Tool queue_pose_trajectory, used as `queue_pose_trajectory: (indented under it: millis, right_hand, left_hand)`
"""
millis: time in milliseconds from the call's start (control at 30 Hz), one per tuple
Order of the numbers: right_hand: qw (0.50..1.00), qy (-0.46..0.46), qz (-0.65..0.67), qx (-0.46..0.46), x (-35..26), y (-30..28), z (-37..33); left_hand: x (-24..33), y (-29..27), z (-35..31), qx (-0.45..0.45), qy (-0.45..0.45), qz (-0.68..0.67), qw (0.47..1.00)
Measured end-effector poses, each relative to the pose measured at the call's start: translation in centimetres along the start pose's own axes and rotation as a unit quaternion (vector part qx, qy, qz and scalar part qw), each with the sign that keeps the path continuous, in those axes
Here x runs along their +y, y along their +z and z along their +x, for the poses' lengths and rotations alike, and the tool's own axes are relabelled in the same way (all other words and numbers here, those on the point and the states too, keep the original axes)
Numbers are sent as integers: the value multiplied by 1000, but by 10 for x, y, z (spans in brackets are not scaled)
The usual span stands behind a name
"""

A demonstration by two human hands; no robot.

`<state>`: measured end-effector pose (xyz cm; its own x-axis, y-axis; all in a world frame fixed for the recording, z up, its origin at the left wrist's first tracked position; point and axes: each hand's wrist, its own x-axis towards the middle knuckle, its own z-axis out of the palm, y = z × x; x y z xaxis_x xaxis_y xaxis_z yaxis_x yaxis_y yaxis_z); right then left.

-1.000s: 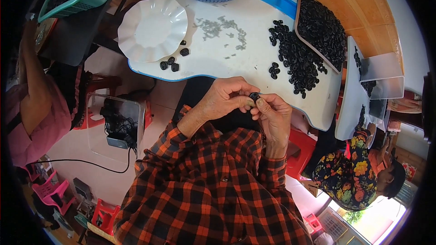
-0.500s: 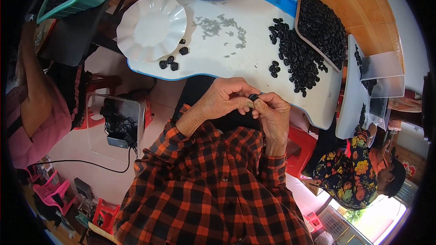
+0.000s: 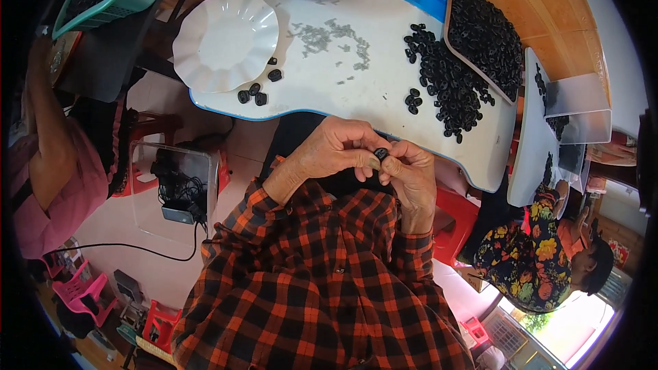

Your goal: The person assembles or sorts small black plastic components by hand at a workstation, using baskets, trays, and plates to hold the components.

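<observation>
Pinching a small black piece [image 3: 381, 154] between left hand [image 3: 334, 149] and right hand [image 3: 414, 177], with thumbs and fingertips of both closed on it, just off the near edge of the worktop [image 3: 312, 89]. Facing a white plate [image 3: 226, 42] on the left, scattered clear slivers [image 3: 318, 39] mid-surface and a heap of black pieces [image 3: 452, 82] on the right.

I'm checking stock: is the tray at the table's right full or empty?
It looks full: black parts cover the tray right up to its rim. Their depth I cannot tell.
</observation>
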<state>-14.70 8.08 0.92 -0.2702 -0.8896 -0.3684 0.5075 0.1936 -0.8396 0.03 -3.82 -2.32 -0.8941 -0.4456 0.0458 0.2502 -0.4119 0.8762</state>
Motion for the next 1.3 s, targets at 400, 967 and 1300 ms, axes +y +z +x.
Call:
queue_pose_trajectory:
  millis: [400,967,1300]
  right_hand:
    - [999,19,27,-17,6,-3,2]
    - [994,-53,-90,45,-2,10,-4]
    - [988,-70,-127,56,-5,13,-9]
  left_hand:
    - [-2,4,-3,-2,25,26,999]
    - [-7,12,0,64,55,-19,996]
    - [-5,12,0,55,54,29,997]
